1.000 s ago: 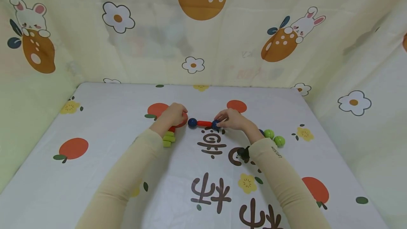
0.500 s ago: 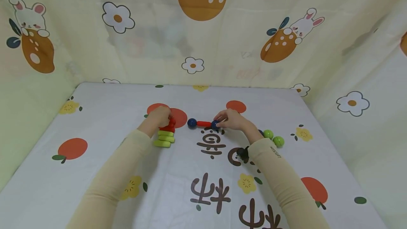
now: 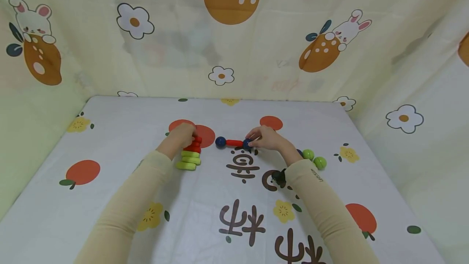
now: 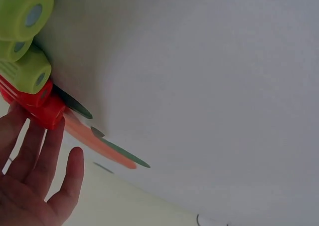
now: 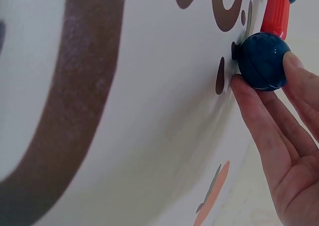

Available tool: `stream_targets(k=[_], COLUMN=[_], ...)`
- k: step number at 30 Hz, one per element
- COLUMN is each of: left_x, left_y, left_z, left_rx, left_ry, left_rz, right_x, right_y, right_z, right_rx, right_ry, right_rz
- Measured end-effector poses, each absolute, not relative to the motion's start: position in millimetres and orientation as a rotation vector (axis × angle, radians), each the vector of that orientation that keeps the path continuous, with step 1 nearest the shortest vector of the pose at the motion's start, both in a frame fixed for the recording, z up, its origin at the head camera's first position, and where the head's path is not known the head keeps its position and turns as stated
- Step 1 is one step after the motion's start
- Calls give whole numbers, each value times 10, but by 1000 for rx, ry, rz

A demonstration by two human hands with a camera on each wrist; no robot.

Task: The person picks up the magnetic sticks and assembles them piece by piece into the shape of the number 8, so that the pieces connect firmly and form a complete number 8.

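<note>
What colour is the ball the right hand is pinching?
Dark blue ball; the right wrist view shows it best.

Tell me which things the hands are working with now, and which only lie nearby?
In hand:
- right hand pinches the blue ball joined to the red rod
- left hand touches the red pieces stacked with green pieces

Lying about:
- two green balls
- far blue ball

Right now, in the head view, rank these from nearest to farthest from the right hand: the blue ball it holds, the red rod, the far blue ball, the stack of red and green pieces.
1. Blue ball, in the right hand.
2. Red rod, just left of it.
3. Far blue ball, at the rod's left end.
4. Stack of red and green pieces, farthest left, touched by the left hand.
</note>
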State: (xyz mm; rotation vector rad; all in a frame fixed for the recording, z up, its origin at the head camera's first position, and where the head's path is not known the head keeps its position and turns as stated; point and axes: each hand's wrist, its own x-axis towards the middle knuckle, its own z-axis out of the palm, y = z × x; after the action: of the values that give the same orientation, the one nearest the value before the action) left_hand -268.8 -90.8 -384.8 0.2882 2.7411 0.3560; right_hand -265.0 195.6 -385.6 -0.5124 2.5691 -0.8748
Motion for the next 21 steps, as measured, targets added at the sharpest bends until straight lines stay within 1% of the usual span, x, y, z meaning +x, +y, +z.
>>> stream_targets(k=[14,21], left_x=[-2654,-2651], left_y=[-929,-899], left_z=[-3840,-3836], left_rx=[337,364], left_ry=[2799,2872], left_rz=[379,296], right_x=[-2684,-2712], right_y=[1975,1997], right_z=[-3883,-3890], right_rx=[-530,-517], right_ry=[2574,2569], right_rz=[-888,-910])
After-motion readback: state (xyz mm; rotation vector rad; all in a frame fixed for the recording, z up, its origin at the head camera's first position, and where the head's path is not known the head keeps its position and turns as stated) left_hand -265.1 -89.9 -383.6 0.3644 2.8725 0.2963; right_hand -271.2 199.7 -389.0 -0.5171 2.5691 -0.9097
